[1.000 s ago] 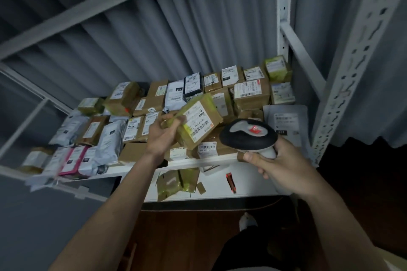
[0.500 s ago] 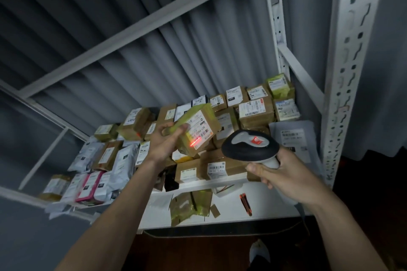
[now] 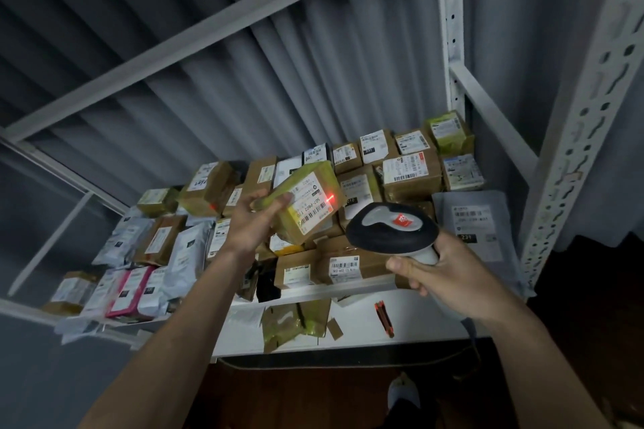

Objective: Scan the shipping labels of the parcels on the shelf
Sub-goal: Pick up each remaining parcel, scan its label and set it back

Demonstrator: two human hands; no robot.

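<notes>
Parcel (image 3: 306, 205) tilted, label toward scanner (image 3: 390, 228) (right hand (image 3: 449, 279) gripping), in left hand's (image 3: 254, 219) grasp.

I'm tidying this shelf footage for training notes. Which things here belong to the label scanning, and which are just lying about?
In the job:
- yellow-taped parcel, held by the left hand
- scanner, in the right hand
- labelled parcels waiting on the shelf

Lying about:
- torn yellow wrapping
- orange cutter
- cardboard scrap

One barcode scanner (image 3: 390, 226), one raised yellow-taped parcel (image 3: 306, 205), one pink mailer (image 3: 127, 291), two hands, and some thirty more parcels crowd the shelf (image 3: 348, 292).
</notes>
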